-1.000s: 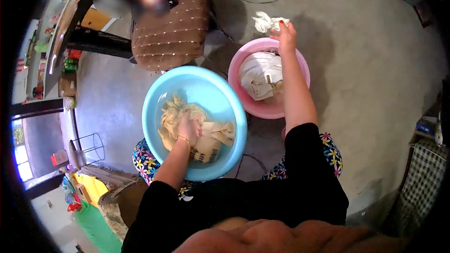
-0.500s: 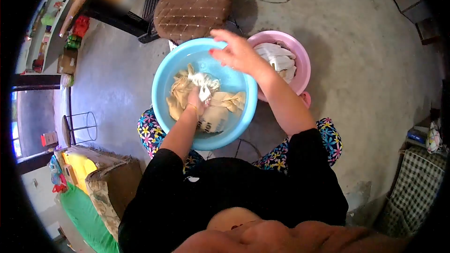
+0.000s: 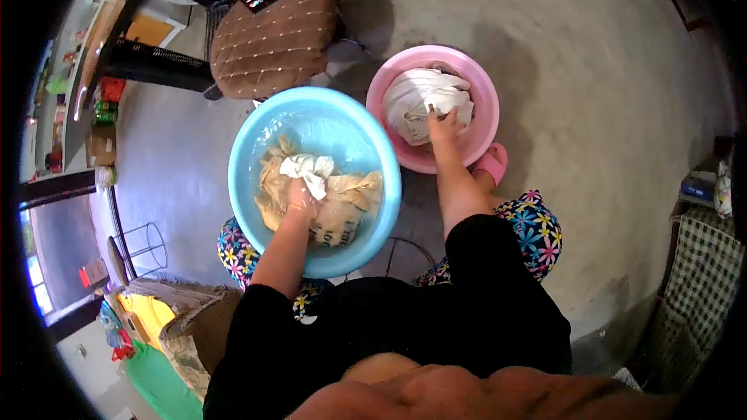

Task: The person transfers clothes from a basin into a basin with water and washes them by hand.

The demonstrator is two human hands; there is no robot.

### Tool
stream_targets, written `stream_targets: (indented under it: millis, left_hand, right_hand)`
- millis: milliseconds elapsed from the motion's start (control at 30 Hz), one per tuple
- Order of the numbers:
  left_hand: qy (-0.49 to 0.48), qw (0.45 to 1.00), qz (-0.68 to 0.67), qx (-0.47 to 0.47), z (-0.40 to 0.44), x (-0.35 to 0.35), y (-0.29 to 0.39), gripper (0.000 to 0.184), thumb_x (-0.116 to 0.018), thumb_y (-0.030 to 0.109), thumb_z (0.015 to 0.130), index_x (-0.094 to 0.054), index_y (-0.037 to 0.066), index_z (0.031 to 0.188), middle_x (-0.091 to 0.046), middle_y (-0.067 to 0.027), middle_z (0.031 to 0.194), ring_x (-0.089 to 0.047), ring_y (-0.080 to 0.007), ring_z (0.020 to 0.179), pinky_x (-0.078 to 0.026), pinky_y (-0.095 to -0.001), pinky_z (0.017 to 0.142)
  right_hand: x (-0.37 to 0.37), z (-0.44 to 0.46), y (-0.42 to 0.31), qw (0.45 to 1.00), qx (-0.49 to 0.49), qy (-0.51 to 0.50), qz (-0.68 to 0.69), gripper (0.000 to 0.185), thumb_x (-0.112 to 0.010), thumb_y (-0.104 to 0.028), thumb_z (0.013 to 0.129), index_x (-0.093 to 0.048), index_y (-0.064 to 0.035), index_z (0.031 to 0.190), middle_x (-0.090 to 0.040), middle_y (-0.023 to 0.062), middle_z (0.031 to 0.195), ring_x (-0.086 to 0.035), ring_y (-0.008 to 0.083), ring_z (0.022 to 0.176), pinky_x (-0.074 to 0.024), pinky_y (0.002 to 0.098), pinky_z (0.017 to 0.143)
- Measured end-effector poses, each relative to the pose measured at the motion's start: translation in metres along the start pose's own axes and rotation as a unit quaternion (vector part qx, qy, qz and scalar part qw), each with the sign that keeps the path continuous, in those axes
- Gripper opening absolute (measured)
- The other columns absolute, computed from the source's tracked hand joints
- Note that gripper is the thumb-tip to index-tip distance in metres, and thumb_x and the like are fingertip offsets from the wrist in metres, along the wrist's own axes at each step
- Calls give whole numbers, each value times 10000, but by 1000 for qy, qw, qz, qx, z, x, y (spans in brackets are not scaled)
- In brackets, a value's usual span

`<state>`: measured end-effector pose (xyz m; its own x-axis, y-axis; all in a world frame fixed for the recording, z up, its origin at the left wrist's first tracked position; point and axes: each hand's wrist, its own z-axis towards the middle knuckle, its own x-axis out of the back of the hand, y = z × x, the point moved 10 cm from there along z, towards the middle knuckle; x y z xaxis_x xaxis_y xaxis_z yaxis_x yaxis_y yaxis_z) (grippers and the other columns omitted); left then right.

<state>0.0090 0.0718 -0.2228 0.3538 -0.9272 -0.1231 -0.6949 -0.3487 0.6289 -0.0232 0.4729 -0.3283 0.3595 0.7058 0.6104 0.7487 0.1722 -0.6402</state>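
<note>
The right hand [image 3: 445,131] has just gone across to the pink basin [image 3: 488,105], its grip partly spread at the near side of a bulky white cloth [image 3: 412,97]; whether the fingertips have caught any fabric, I cannot tell. The left hand [image 3: 300,196] is down in the blue basin [image 3: 392,179], its fingers mostly hidden against a small white cloth [image 3: 313,173], so how tight that grip is cannot be told. That small cloth has come into the blue basin and lies on the tan cloth [image 3: 342,214], so each hand is now at a different basin.

The tan cloth is limp, soaked and crumpled, with dark print [image 3: 334,236] near its lower edge. The small white one is knotted into thin, twisted folds. Rippled water [image 3: 342,131] gleams around them. The bulky cloth is bunched in smooth, rounded folds. Both basins are round with thick, smooth rims, and stand side by side, the blue one larger. Farther out, a quilted brown cushion [image 3: 272,39] sits at upper left, and a pink slipper [image 3: 491,163] shows beside the pink basin.
</note>
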Motion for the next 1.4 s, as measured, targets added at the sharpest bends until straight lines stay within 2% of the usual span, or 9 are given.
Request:
stream_targets:
  millis: [167, 267, 333, 367, 633, 800, 1000, 1233, 1400]
  left_hand:
    - [39, 997, 59, 28, -26, -9, 4, 216, -396, 366, 841, -547, 219, 794, -543, 60, 656, -518, -100, 576, -340, -246, 410]
    - [35, 996, 71, 39, -6, 19, -8, 282, -374, 365, 846, -552, 191, 978, -589, 23, 803, -543, -140, 646, -385, -308, 417]
    - [43, 996, 72, 30, -13, 13, 1, 273, -381, 331, 855, -554, 177, 999, -598, 17, 832, -558, -145, 691, -417, -301, 476]
    - [65, 996, 59, 25, -16, 10, 3, 266, -383, 313, 859, -554, 170, 1004, -601, 15, 844, -563, -148, 708, -430, -297, 503]
    - [50, 994, 90, 17, -25, 10, 2, 259, -366, 333, 876, -558, 175, 948, -572, 13, 768, -537, -155, 582, -412, -297, 430]
    - [119, 991, 29, 52, -33, 7, -2, 242, -380, 355, 850, -546, 180, 830, -533, 27, 667, -482, -139, 496, -327, -272, 359]
    - [83, 994, 45, 52, -26, 18, -4, 238, -381, 355, 839, -548, 189, 799, -526, 28, 639, -480, -134, 504, -328, -278, 378]
    - [118, 991, 26, 53, -39, 12, -2, 242, -373, 368, 849, -548, 202, 823, -547, 38, 664, -522, -132, 553, -369, -271, 411]
    - [129, 988, 31, 73, -33, 24, -8, 259, -377, 401, 852, -546, 216, 786, -564, 66, 642, -530, -117, 514, -381, -258, 395]
  right_hand:
    - [-49, 33, 24, 992, -38, 16, 120, 839, -574, -441, 708, -221, -67, 1370, -267, 280, 1339, -275, 428, 1228, -244, 474, 1010]
    - [-47, 21, -10, 989, -43, 58, 125, 748, -573, -407, 697, -340, -34, 1303, -429, 268, 1227, -427, 383, 1134, -340, 446, 949]
    - [-86, 31, -45, 971, 96, -18, 220, 575, -539, -161, 674, -420, -48, 1225, -495, 228, 1135, -482, 393, 1040, -364, 435, 921]
    - [-57, 7, -93, 943, 247, 153, 159, 430, -614, -117, 643, -510, -64, 1057, -504, 202, 1039, -479, 383, 978, -411, 413, 818]
    - [-71, 41, -67, 967, 124, 52, 216, 497, -551, -41, 652, -458, -122, 1133, -399, 236, 1168, -407, 427, 1063, -358, 448, 909]
    - [-17, 20, -79, 981, 109, 116, 111, 418, -559, -99, 664, -431, 50, 1033, -417, 267, 1116, -415, 390, 1086, -339, 440, 939]
    - [24, 14, 41, 927, -153, 304, 156, 679, -585, -241, 686, -336, 77, 1232, -374, 286, 1241, -374, 387, 1168, -323, 444, 968]
    - [4, 41, 63, 920, -305, 214, 119, 757, -580, -359, 696, -296, -55, 1328, -377, 283, 1259, -403, 391, 1154, -308, 459, 988]
    - [-41, 79, 117, 886, -256, 210, 324, 667, -599, -305, 702, -361, -33, 1263, -453, 225, 1198, -498, 347, 1048, -406, 467, 895]
